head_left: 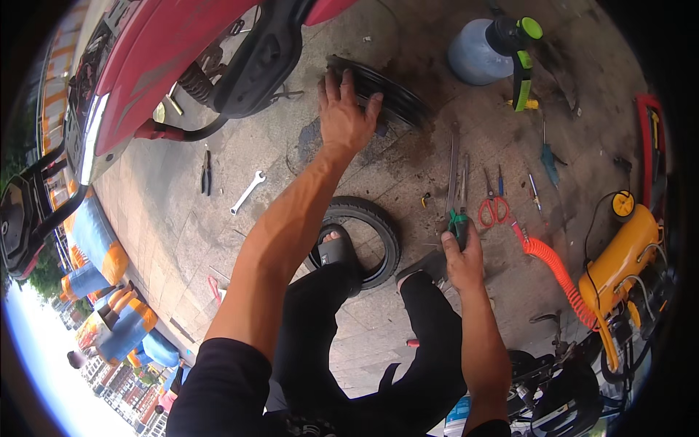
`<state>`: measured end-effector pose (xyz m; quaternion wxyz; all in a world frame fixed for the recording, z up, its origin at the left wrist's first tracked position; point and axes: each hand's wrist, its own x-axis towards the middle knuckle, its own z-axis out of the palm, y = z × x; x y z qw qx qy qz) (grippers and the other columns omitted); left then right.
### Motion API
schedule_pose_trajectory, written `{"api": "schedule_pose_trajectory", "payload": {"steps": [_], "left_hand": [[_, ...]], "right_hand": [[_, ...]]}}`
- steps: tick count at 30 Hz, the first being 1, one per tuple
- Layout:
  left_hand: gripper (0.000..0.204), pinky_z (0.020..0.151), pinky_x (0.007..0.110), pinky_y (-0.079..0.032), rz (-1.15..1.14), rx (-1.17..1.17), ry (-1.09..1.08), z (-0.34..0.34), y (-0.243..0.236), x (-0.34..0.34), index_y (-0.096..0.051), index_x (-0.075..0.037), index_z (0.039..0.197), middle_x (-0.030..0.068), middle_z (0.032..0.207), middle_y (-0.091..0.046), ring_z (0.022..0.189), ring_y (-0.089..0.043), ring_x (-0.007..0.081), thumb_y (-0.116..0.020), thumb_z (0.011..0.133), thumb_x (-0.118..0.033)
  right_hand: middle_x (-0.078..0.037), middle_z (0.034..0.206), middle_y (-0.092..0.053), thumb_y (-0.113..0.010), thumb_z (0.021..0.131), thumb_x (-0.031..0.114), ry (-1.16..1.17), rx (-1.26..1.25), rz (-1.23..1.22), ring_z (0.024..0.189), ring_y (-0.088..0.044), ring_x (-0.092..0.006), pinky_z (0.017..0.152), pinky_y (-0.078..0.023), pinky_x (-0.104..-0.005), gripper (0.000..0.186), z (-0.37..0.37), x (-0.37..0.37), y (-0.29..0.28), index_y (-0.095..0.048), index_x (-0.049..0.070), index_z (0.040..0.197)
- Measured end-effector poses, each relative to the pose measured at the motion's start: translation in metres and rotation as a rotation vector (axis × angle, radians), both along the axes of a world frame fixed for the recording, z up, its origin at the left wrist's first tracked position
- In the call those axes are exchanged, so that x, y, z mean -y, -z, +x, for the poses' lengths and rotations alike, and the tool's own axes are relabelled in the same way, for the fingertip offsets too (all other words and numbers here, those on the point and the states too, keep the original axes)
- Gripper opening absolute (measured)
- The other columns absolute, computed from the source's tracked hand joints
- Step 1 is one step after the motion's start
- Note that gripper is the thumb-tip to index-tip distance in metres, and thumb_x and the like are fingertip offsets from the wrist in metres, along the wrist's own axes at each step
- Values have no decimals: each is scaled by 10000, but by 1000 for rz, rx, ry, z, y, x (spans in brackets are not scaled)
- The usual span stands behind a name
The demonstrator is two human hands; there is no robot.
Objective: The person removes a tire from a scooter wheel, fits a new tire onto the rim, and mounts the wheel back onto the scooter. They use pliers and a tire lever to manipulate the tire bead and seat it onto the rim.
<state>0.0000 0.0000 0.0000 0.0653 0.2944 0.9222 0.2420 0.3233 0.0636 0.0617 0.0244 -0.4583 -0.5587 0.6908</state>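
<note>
- We count one left hand (pixel 346 120) and one right hand (pixel 464 256), two in all.
- We see two sandals (pixel 337 253).
- We find one wheel rim (pixel 408 102) and one black tire (pixel 391 247).
- We count one wrench (pixel 248 192), one pair of black pliers (pixel 206 175) and one pair of red-looped scissors (pixel 495 212).
- We see one spray bottle (pixel 479 52), one yellow tank (pixel 619 251) and one coiled orange hose (pixel 557 272).

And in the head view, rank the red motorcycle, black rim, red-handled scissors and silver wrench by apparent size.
1. Red motorcycle
2. Black rim, partly behind the left hand
3. Red-handled scissors and silver wrench: too alike to rank
</note>
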Motion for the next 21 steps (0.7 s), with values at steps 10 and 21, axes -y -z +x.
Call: {"api": "schedule_pose_trajectory", "payload": {"steps": [10,21], "left_hand": [[976,1151,512,-308,206,-24,459,16,-41,30,-355,3,1496,287,1515,-354,1389,-353,470,-819,738,-401],[644,961,386,-510,287,405,429,-16,48,7,-593,-48,1219,187,1128,-684,1073,-662,320,-850,651,-209]], "right_hand": [[-189,1041,-669,-707,930,336,19,-36,698,974,-648,-280,868,-501,-383,480,-131,-87,49,-550,-17,1215],[-211,1035,-682,-645,954,386,116,149,863,981,-659,-303,873,-496,-399,477,-82,-145,100,-580,-22,1192]]}}
